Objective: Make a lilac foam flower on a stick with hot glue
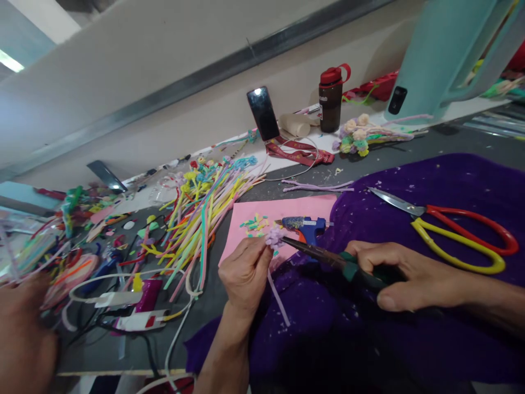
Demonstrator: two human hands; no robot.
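My left hand [248, 271] is closed on a pipe-cleaner flower [274, 237] with a fuzzy lilac head. Its lilac stem [279, 298] hangs below the fist. With my right hand [404, 273] I grip long-nosed pliers [315, 253] with dark green handles. The plier tips reach the lilac flower head; whether they pinch it cannot be made out. Behind the flower, a blue glue gun [305, 225] lies on a pink sheet [246, 213], with small green and yellow bits [255, 223] beside it. Under my hands spreads a purple cloth [328, 334] dotted with pale fluff.
Scissors [424, 210] with red and yellow handles lie on the cloth at right. Pipe cleaners [213, 202] heap left of the pink sheet. A phone [262, 112], a bottle [330, 101] and a teal pitcher [426, 65] stand behind. Another person's hand [27, 328] is at far left, near white cables [178, 328].
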